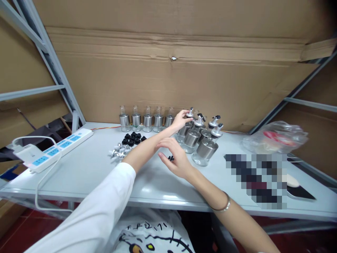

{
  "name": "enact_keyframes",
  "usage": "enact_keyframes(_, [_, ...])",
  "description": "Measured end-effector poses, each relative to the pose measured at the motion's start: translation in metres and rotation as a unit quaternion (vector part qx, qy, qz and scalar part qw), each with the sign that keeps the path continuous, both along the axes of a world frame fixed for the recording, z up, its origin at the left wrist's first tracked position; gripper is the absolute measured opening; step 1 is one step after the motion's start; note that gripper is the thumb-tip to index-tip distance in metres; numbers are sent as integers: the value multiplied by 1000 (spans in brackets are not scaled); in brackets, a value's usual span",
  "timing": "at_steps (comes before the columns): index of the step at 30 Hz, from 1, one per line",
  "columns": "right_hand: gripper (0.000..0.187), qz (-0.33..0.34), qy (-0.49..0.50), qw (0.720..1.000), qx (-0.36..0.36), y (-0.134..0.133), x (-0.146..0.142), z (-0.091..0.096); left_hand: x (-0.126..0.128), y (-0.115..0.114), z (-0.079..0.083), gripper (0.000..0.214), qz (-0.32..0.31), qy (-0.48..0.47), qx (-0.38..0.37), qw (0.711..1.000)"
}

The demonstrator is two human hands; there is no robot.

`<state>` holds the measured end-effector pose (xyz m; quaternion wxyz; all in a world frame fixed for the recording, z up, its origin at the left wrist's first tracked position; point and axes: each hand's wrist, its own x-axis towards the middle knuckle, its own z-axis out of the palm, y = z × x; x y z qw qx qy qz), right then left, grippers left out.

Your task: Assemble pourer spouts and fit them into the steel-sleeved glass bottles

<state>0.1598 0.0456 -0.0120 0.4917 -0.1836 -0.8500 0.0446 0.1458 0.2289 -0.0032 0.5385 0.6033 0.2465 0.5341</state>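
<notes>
My left hand [181,120] reaches across to the back of the bottle group, its thumb and fingers closed around the base of a pour spout [190,112] on a glass bottle with a steel sleeve. Most of that bottle is hidden by the hand and the bottles around it. My right hand [177,159] hovers over the table with fingers curved and apart, holding nothing. Small black pieces [171,159] lie just below its thumb and fingers. To its right stand several steel-sleeved bottles with spouts, the nearest being a front bottle [206,150].
Bottles without spouts [136,119] line the back. Black caps [133,138] and loose metal spouts [119,151] lie left of my forearm. A power strip [61,149] is at the left; a plastic bag [276,137] and a blurred patch are at the right. Cardboard [163,80] walls the back.
</notes>
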Motion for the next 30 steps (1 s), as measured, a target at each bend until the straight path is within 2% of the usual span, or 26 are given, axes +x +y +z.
enact_keyframes(5, [17, -1, -14, 1000, -14, -1, 0, 1, -1, -2, 6, 42, -19, 23, 1, 1000])
enact_keyframes(8, [16, -13, -6, 1000, -13, -1, 1, 1, -17, -9, 12, 46, -21, 35, -5, 999])
enact_keyframes(10, [17, -26, 12, 999, -15, 0, 2, 1, -39, -20, 17, 43, -15, 48, -3, 999])
enact_keyframes(13, [15, -55, -14, 997, -49, 3, 3, 0, -86, -49, 25, 29, -47, 127, 70, 988])
enact_keyframes(15, [13, -54, -108, 989, -89, 3, 1, -2, -119, -75, 28, 24, -82, 185, 128, 971])
enact_keyframes(17, [9, -37, -228, 965, -126, 2, -4, -7, -148, -103, 27, 22, -96, 261, 173, 945])
enact_keyframes(19, [4, -16, -316, 935, -160, 2, -10, -14, -167, -130, 20, 21, -107, 341, 201, 912])
enact_keyframes(21, [6, 9, -333, 924, -189, 2, -14, -23, -176, -154, 7, 23, -97, 375, 233, 892])
enact_keyframes(25, [19, 93, -281, 939, -173, 10, -13, -41, -169, -185, -30, 45, -117, 381, 287, 871])
enact_keyframes(27, [22, 117, -286, 940, -144, 13, -10, -50, -162, -191, -46, 54, -87, 377, 288, 876])
enact_keyframes(30, [16, 95, -247, 954, -138, 12, -7, -60, -156, -192, -59, 55, -66, 375, 299, 875])
